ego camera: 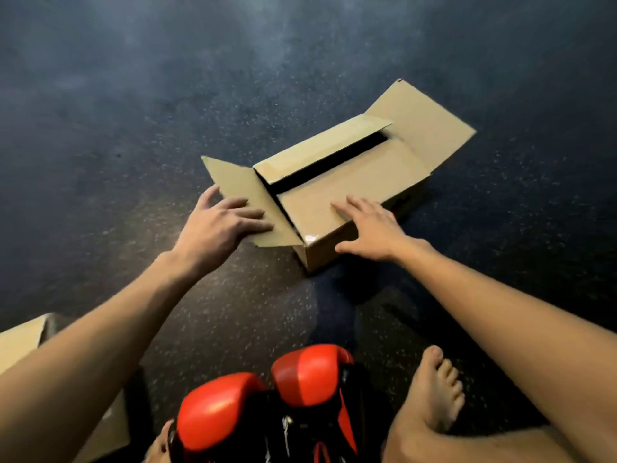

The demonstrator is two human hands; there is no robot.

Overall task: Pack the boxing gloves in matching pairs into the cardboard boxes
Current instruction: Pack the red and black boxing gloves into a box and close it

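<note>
The cardboard box [350, 195] sat on the dark speckled floor [133, 128] ahead of me, turned at an angle, its two long flaps folded down over the top with a dark slit of opening left between them. The short flap at its left end [247, 198] stuck out flat toward my left, and the short flap at the far right end [424, 118] stood open and tilted away.

My right hand [370, 228] lay palm down on the nearer long flap, fingers spread and flat, gripping nothing, the thumb hanging over the box's front edge. My left hand [217, 225] was spread open too, fingertips resting on the left end flap, holding nothing.

Close to my body, at the bottom of the view, lay the pair of red and black boxing gloves [267, 406], side by side and touching, well apart from the box and outside it. My bare right foot [434, 392] rested on the floor just to the right of them.

At the lower left edge, partly behind my left forearm, was the corner of a second cardboard box [23, 339]; I could not tell what was in it.
</note>
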